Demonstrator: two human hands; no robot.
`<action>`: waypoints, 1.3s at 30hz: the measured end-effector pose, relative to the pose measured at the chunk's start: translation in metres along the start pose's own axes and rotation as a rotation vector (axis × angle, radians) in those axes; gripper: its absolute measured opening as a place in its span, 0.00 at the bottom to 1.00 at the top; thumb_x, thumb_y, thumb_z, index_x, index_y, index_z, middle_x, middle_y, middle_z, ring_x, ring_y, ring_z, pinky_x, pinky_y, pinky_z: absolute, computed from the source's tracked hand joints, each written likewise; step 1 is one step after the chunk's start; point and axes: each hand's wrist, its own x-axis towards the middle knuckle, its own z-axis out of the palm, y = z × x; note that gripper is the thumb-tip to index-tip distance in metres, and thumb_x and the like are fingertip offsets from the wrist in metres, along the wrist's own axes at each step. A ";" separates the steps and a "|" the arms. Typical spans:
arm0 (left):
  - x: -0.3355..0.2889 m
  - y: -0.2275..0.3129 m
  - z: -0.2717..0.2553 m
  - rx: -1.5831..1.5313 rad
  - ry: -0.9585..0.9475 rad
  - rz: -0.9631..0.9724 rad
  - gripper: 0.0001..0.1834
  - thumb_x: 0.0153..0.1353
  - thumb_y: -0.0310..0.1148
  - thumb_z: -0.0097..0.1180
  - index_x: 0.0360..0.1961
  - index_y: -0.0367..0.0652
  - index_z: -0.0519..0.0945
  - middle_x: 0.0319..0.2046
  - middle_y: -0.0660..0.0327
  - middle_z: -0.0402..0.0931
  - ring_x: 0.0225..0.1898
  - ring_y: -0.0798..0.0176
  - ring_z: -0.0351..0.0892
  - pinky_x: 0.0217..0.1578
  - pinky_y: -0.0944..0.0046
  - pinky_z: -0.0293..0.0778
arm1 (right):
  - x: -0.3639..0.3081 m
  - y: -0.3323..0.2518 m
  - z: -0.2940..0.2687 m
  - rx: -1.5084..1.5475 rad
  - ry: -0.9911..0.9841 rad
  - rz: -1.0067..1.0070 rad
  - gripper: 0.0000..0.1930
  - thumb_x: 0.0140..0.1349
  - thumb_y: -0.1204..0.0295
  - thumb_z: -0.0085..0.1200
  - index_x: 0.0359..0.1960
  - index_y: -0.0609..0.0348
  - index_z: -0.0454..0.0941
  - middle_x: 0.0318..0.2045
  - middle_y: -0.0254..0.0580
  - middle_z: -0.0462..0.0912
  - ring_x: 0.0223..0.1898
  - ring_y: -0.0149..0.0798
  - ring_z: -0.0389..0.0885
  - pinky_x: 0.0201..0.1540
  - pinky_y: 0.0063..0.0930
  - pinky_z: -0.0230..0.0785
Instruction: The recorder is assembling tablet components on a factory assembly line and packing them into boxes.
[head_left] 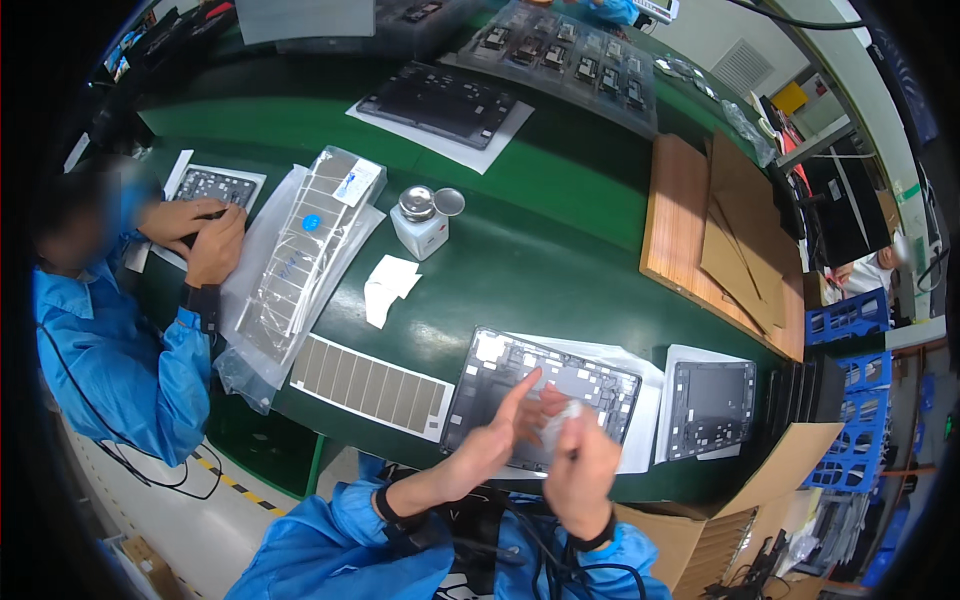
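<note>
- Head view: the person's left hand (497, 440) hovers over a dark grey rectangular casing dotted with white patches (595, 385), index finger stretched out; blur hides whether its other fingers grip anything.
- The right hand (580, 465), just beside it, has thumb and fingers pinched together on a small crumpled whitish piece (553, 428), also blurred.
- This casing lies flat near the table's front edge, partly over white paper (648, 415), below both hands.
- Left of the casing, a white-edged sheet of grey-brown rectangular panels (372, 385) lies on the dark green table (560, 280).
- Farther back are a folded white cloth (390, 285) and a white square bottle with a round metal top (422, 232).
- To the right, a smaller dark casing (712, 405) rests on white paper.
- At left, a co-worker in blue sleeves has both hands (213, 240) at another patched casing (215, 186), beside a clear plastic pack of panel sheets (305, 240).
</note>
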 end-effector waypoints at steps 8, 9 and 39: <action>0.013 0.014 -0.039 1.861 0.104 0.285 0.30 0.61 0.43 0.64 0.66 0.60 0.76 0.73 0.43 0.56 0.74 0.35 0.50 0.69 0.31 0.50 | 0.058 0.040 -0.011 -0.694 -0.307 -0.295 0.27 0.63 0.78 0.56 0.66 0.68 0.70 0.30 0.37 0.73 0.29 0.36 0.80 0.25 0.32 0.76; 0.012 0.014 -0.040 1.859 0.124 0.277 0.30 0.61 0.43 0.64 0.66 0.60 0.76 0.73 0.43 0.56 0.74 0.35 0.50 0.69 0.31 0.50 | 0.060 0.043 -0.003 -0.736 -0.375 -0.357 0.30 0.63 0.78 0.56 0.68 0.71 0.67 0.31 0.37 0.73 0.31 0.35 0.80 0.24 0.30 0.76; 0.013 0.017 -0.043 1.815 0.021 0.161 0.29 0.63 0.46 0.62 0.66 0.61 0.76 0.75 0.45 0.51 0.76 0.35 0.48 0.67 0.26 0.51 | 0.068 0.066 0.012 -0.439 -0.423 -0.306 0.18 0.43 0.85 0.58 0.39 0.57 0.78 0.31 0.38 0.77 0.34 0.44 0.80 0.31 0.38 0.74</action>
